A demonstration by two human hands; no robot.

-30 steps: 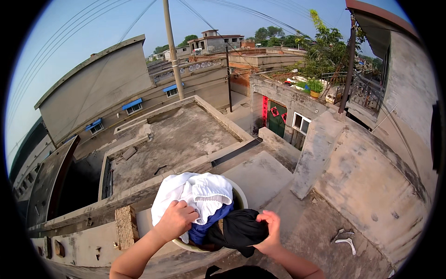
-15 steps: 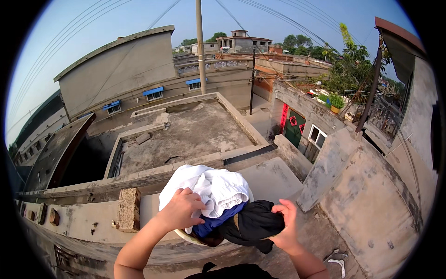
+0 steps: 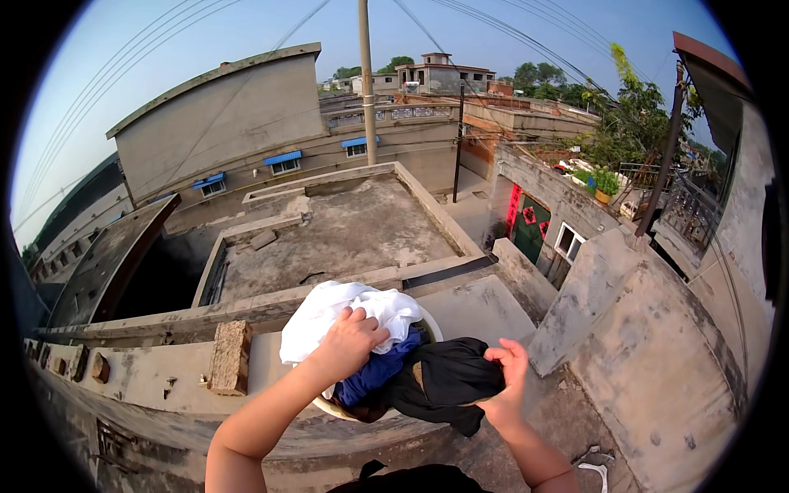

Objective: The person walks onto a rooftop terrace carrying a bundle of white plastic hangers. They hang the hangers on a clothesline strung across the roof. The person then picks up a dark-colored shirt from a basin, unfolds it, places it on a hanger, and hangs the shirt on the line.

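Note:
A pale basin (image 3: 436,326) heaped with clothes rests on the concrete ledge in front of me. On its far left side bulges a white garment (image 3: 316,316), and my left hand (image 3: 352,341) has its curled fingers closed on the cloth. Below that hand lies a blue garment (image 3: 370,380), bunched in the basin. A black garment (image 3: 444,378) spills over the basin's right side. My right hand (image 3: 507,380) grips its right end between thumb and fingers. What lies deeper in the basin is hidden.
A rough brick (image 3: 228,358) stands on the ledge (image 3: 185,361) left of the basin, with smaller brick pieces (image 3: 100,367) farther left. Beyond lies a lower flat roof (image 3: 345,234). A sloped concrete wall (image 3: 657,353) rises at right, and a white broken piece (image 3: 593,471) lies below it.
My left hand has moved slightly right and up over the white garment, which has shifted left, baring the basin's right rim. The view has tilted slightly. My right hand keeps hold of the black garment.

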